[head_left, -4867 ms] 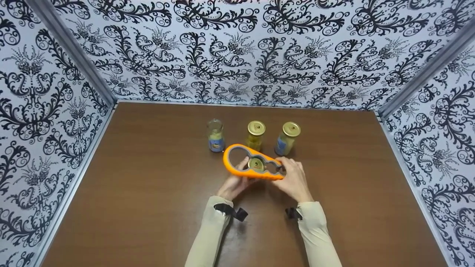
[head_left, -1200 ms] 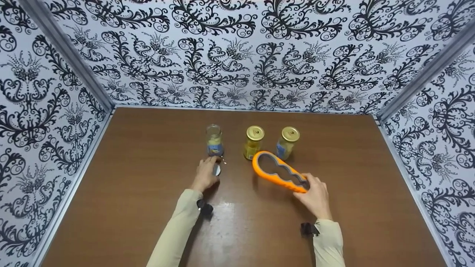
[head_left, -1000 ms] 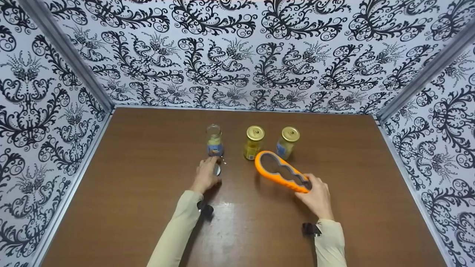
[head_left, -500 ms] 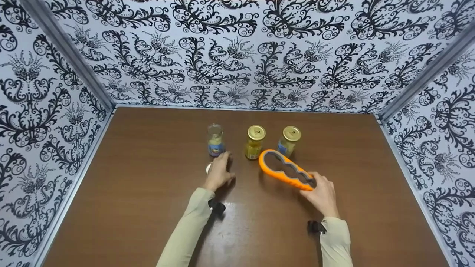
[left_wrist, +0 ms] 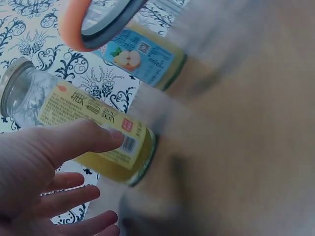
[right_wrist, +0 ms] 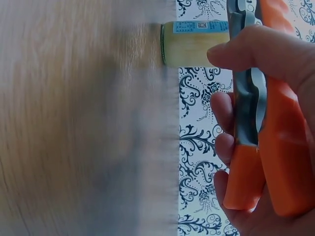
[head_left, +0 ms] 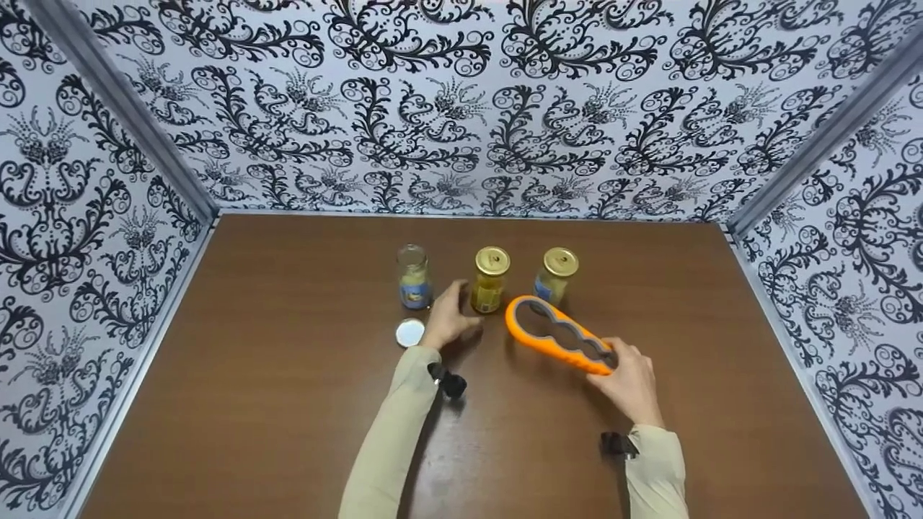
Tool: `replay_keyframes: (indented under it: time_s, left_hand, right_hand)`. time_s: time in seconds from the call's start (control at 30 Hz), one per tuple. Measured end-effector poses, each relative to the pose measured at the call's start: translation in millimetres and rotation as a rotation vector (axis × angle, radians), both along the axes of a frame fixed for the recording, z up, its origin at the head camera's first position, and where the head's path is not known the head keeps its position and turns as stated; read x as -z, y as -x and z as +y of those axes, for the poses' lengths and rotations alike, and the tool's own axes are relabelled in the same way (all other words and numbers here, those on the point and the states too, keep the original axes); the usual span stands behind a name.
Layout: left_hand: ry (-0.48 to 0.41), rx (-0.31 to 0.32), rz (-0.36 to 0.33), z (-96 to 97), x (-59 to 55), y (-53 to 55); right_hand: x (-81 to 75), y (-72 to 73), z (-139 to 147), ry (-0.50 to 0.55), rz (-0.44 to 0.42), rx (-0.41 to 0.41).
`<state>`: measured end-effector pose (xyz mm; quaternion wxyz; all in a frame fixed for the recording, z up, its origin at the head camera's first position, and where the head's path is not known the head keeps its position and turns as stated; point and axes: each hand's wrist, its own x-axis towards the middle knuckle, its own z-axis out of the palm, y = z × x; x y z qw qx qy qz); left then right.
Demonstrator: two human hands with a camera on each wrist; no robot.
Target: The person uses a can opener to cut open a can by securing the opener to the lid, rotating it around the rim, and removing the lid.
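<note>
My left hand [head_left: 447,317] is held with thumb and fingers spread at the near left side of the middle jar [head_left: 489,285], which has a gold lid and a yellow label. In the left wrist view the thumb overlaps the label of that jar [left_wrist: 93,128]. My right hand [head_left: 629,378] grips the narrow end of an orange and grey jar opener [head_left: 559,335], held above the table with its wide loop toward the jars. Right of the middle jar is a gold-lidded jar [head_left: 555,277] with a blue label, its lower part hidden behind the opener.
At the left stands a lidless glass jar [head_left: 414,281] with a blue label. A loose lid [head_left: 410,333] lies white side up in front of it. The brown table [head_left: 288,404] is bordered by patterned walls [head_left: 461,144] at the back and sides.
The jar on which the opener was used has left my hands. My left hand let go of the lid on the table and moved right to the middle jar. The opener shifted slightly right.
</note>
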<state>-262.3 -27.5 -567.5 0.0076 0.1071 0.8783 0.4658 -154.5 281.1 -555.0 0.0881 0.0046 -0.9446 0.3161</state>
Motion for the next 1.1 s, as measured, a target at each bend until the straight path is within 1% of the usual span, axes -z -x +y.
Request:
replay_keyframes:
  time_s: [0.07,0.23,0.4,0.5,0.63,0.77,0.87,0.97,1.1]
  left_hand:
    - [-0.032,0.004,0.003,3.2,-1.1,2.6]
    - [-0.07,0.009,0.02,9.7,-3.7,9.3]
    - [-0.108,-0.007,0.05,17.0,-0.7,14.3]
    - [-0.14,-0.034,0.051,22.0,3.1,15.5]
    - [-0.179,-0.074,0.023,28.2,8.6,15.9]
    - [-0.188,-0.116,0.005,31.8,13.6,17.4]
    - [-0.18,-0.135,0.003,32.5,15.9,19.8]
    - [-0.199,-0.13,0.017,32.9,16.2,22.7]
    - [-0.205,-0.106,0.032,33.0,18.1,25.5]
  right_hand:
    - [0.0,-1.1,0.5,0.008,-0.011,0.005]
    - [0.5,0.4,1.0,0.018,-0.018,0.015]
    - [1.0,2.5,0.1,0.024,-0.02,0.013]
    - [1.5,2.5,-0.6,0.033,-0.037,0.021]
    - [2.2,0.9,-1.8,0.037,-0.048,0.038]
    - [2.2,-0.7,-2.3,0.039,-0.05,0.053]
    - [2.2,-0.7,-1.9,0.037,-0.058,0.059]
    - [2.0,-0.4,-1.0,0.04,-0.063,0.065]
    - [3.1,-1.5,0.9,0.04,-0.057,0.072]
